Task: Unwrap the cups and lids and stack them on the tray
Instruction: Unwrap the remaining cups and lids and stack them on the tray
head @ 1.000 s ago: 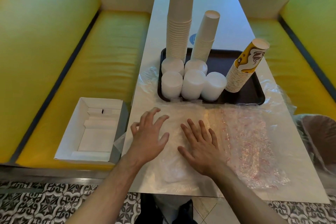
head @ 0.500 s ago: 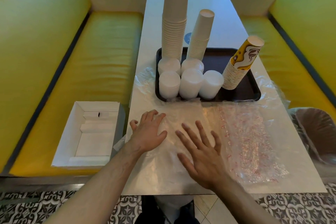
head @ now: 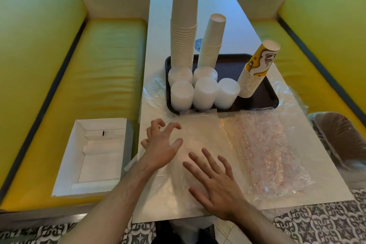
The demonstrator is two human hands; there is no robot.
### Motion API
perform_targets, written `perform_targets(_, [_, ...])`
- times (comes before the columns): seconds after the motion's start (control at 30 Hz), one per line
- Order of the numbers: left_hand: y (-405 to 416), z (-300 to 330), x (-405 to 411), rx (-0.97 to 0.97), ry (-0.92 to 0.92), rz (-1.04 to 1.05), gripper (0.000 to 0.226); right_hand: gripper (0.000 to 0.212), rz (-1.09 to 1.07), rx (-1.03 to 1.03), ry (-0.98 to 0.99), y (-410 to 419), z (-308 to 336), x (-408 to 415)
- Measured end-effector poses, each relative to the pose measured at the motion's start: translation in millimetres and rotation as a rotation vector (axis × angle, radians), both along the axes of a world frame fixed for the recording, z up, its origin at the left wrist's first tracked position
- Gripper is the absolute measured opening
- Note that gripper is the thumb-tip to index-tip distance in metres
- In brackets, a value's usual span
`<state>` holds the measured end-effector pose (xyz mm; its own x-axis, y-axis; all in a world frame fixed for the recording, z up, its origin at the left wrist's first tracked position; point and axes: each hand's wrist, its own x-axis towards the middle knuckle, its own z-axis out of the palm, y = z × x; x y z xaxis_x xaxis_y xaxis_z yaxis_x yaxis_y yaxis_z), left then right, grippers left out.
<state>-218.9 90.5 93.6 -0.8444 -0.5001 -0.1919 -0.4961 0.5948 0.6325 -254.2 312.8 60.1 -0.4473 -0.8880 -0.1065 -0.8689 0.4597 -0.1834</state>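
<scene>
Both hands on clear wrap (head: 200,140) just before tray (head: 257,103).
Left hand (head: 160,144) clawed, gripping nothing; right hand (head: 215,182) flat, splayed. Cup stack (head: 184,18) top cut off.

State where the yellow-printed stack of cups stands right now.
In the head view, the yellow-printed stack of cups leans at the right end of the dark tray, just right of the white lid stacks.

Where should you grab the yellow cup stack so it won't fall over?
Grip the yellow printed cup stack low, around its wide ribbed bottom, coming from the right. It leans right, lid stacks crowd its left, and the brown tray is bare on that side.
</scene>
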Motion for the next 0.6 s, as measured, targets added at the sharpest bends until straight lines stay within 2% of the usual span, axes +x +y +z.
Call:
perform_targets(0.07, [2.5,7.0,1.4,0.069,0.113,0.144,0.025,0.061,-0.005,0.010,0.017,-0.2,-4.2,0.7])
perform_targets(0.13, [6.9,13.7,-0.8,-0.009,0.220,0.231,0.019,0.060,-0.014,0.020,0.035,-0.8,-6.9,1.9])
perform_targets(0.17, [10.8,17.5,-3.8,-0.086,0.253,0.201,0.019,0.060,-0.016,0.022,0.042,-1.0,-7.2,2.2])
perform_targets(0.23, [22.0,24.2,-15.2,-0.149,0.274,-0.038,0.020,0.060,-0.022,0.015,0.060,-1.6,-7.7,3.1])
perform_targets(0.3, [34.0,27.3,-34.0,-0.163,0.182,-0.338,0.029,0.059,-0.031,0.010,0.081,-2.3,-8.3,5.0])
perform_targets(0.37, [42.3,26.6,-56.7,-0.216,0.036,-0.498,0.041,0.057,-0.036,0.024,0.106,-2.6,-7.4,7.7])
perform_targets(0.5, [42.9,21.6,-93.3,-0.117,-0.133,-0.413,0.057,0.055,-0.028,0.036,0.136,-1.1,-7.5,10.4])
perform_targets(0.6, [37.7,18.3,-105.0,-0.131,-0.224,-0.415,0.063,0.054,-0.043,0.041,0.138,-0.1,-6.9,11.9])
